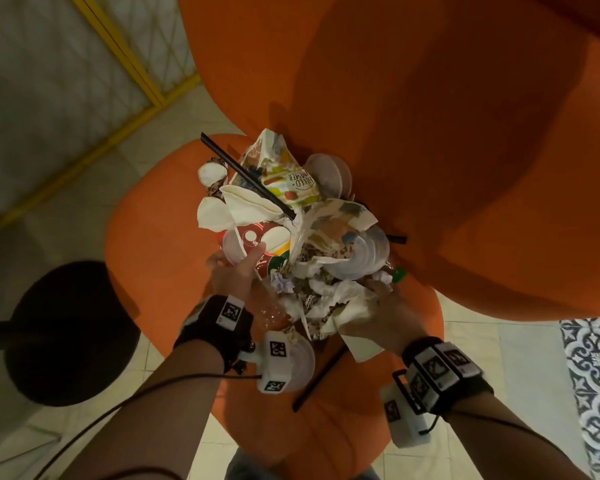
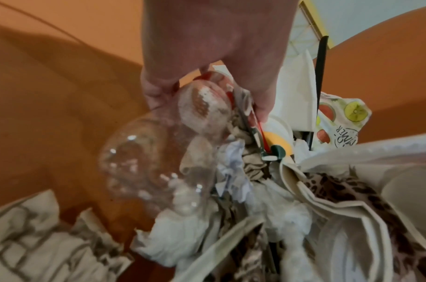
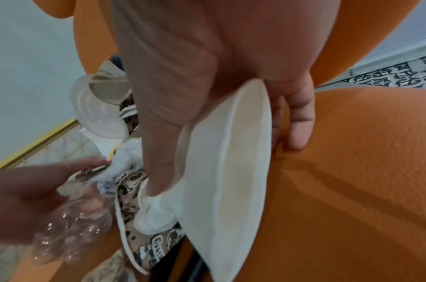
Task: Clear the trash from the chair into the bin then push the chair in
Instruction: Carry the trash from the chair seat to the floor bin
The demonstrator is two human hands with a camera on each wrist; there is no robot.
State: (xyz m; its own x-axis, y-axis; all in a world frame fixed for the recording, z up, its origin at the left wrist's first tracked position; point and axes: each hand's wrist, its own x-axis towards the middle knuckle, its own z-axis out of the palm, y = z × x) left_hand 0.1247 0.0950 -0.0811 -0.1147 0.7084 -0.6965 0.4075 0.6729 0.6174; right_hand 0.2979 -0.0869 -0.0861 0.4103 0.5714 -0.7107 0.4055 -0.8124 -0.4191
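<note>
A heap of trash [image 1: 291, 230] sits over the orange chair seat [image 1: 153, 244]: crumpled paper cups, white plates, clear lids, napkins and a black straw [image 1: 246, 174]. My left hand [image 1: 234, 271] clasps its left side, fingers curled round a clear plastic bottle [image 2: 153, 156] and the edge of a red cup [image 1: 257, 237]. My right hand [image 1: 381, 313] holds the right side, with the thumb on top of a white paper plate [image 3: 231, 162] and the fingers [image 3: 298, 122] underneath against the seat. The bin is not in view.
A second black straw [image 1: 321, 379] and a clear lid [image 1: 300, 358] lie on the seat near me. A large orange backrest [image 1: 430, 116] rises behind the heap. A black round table base [image 1: 66, 334] stands on the floor at the left, a yellow-framed screen [image 1: 118, 53] beyond it.
</note>
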